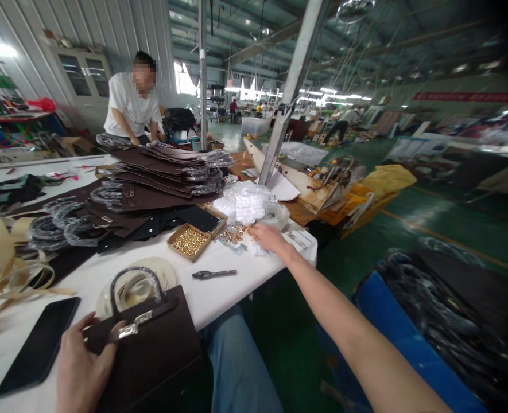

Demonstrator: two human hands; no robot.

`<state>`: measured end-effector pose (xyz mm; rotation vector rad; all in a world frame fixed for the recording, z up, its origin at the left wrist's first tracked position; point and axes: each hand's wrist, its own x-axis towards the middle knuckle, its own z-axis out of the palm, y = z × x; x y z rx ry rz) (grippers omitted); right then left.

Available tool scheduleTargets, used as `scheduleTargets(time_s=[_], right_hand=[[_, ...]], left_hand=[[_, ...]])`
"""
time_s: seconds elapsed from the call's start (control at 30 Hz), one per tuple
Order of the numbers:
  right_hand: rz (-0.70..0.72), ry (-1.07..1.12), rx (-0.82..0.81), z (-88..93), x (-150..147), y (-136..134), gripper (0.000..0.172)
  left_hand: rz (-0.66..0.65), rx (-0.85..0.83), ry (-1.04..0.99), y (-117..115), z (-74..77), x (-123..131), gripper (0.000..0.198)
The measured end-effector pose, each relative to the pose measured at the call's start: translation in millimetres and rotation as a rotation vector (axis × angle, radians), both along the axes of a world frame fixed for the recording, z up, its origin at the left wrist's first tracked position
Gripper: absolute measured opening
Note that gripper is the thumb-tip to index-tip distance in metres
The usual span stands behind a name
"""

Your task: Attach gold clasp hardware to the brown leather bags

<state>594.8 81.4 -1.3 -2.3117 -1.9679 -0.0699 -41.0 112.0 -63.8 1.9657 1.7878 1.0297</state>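
Workshop: big factory hall, green floor, and I'm seated at a white table (236, 287) crowded with bag parts.
Left hand (79, 367): down at the near edge, thumb and fingers curled around the top corner of the brown bag (159, 350), holding it fast.
Brown bag: lying flat in front of me, half over the table edge above my knee, its wrapped handle (135, 275) pointing away and a metal clasp (128, 330) right by my thumb.
Right hand (267, 236): arm stretched far out, palm down, fingertips on the loose gold fittings (235, 233); I can't tell whether they have pinched one.
Around the fittings: a crumpled plastic bag (249, 206) just behind, a cardboard box of gold studs (189, 241) just beside.
Between my hands: a dark tool (214, 274) lying alone on the white.
Far left: a black phone (38, 346), face up, near my left hand.
Beyond: a stack of brown bags (167, 166), and a person in a white shirt (131, 103) bent over the far end.
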Motion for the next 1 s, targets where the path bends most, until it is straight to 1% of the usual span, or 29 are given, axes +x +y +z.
scheduleTargets(time_s=[0.07,0.13,0.2,0.27,0.33,0.37,0.43,0.53,0.57,0.6,0.7,0.77,0.83,0.9,1.0], right_hand=[[0.025,-0.028,-0.014,4.5,-1,0,0.031],[0.042,-0.048,-0.018,8.1,-3,-1,0.037],[0.054,-0.064,-0.018,10.6,-5,-2,0.039],[0.062,-0.08,-0.02,12.4,-6,-2,0.035],[0.07,-0.097,-0.026,14.4,-8,-1,0.032],[0.08,-0.105,-0.032,15.7,-8,0,0.031],[0.111,-0.119,-0.052,18.6,-8,2,0.031],[0.152,-0.137,-0.088,22.4,-8,4,0.031],[0.158,-0.143,-0.098,23.2,-9,5,0.031],[0.161,-0.147,-0.105,23.7,-11,6,0.031],[0.166,-0.144,-0.111,25.6,-18,6,0.027],[0.162,-0.126,-0.1,29.4,-22,5,0.025],[0.14,-0.097,-0.075,37.2,-23,2,0.024],[0.103,-0.058,-0.03,49.4,-21,-2,0.024],[0.031,-0.008,0.081,74.2,-20,-11,0.031]], left_hand=[[-0.128,0.023,0.022,2,-3.8,-4,0.074],[-0.192,-0.003,0.016,5,-6.1,-8,0.073],[-0.175,-0.047,-0.018,6,-5.7,-9,0.075],[-0.095,-0.095,-0.035,3,-2.6,-7,0.075],[-0.009,-0.118,0.004,-5,2.5,-2,0.076],[0.012,-0.111,0.038,-11,5.7,2,0.077],[0.005,-0.04,0.096,-25,13.0,9,0.082],[-0.058,0.141,0.135,-48,24.4,16,0.092],[-0.089,0.189,0.153,-55,27.5,17,0.09],[-0.132,0.217,0.178,-60,30.1,18,0.084],[-0.305,0.233,0.257,-72,33.3,19,0.056],[-0.393,0.23,0.28,-77,33.7,20,0.047],[-0.423,0.226,0.261,-81,36.3,22,0.044],[-0.417,0.222,0.199,-84,43.7,25,0.041],[-0.411,0.177,0.008,-91,66.2,36,0.035]])
